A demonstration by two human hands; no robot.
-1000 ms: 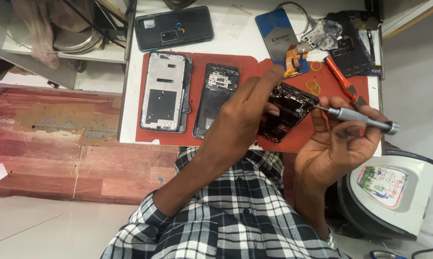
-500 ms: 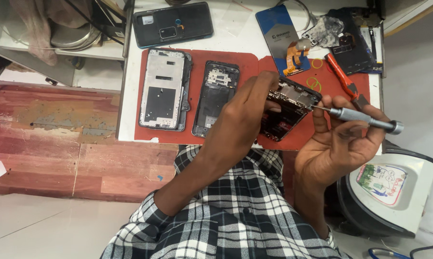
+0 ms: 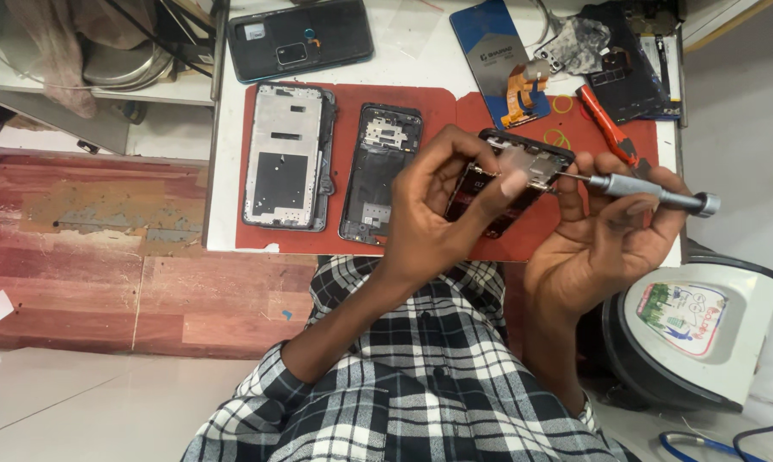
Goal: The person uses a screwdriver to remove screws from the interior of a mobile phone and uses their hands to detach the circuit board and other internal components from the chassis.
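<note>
My left hand (image 3: 442, 210) pinches the opened phone body (image 3: 510, 184) at its top edge, thumb and forefinger pressed on the frame, holding it tilted just above the red work mat (image 3: 438, 107). My right hand (image 3: 613, 227) has its fingers curled around a slim metal precision screwdriver (image 3: 651, 190), the tip meeting the phone's upper corner. I judge the phone light but fragile: bare circuitry and thin ribbon parts sit exposed inside, so I grip only the stiff outer rim and keep my pads off the board. The driver's smooth shaft looks slippery, so I hold it nearer its rear end, where my fingers wrap fully. On the mat to the left lie a silver mid-frame (image 3: 285, 156) and a dark phone chassis (image 3: 380, 171), well apart from my fingers.
</note>
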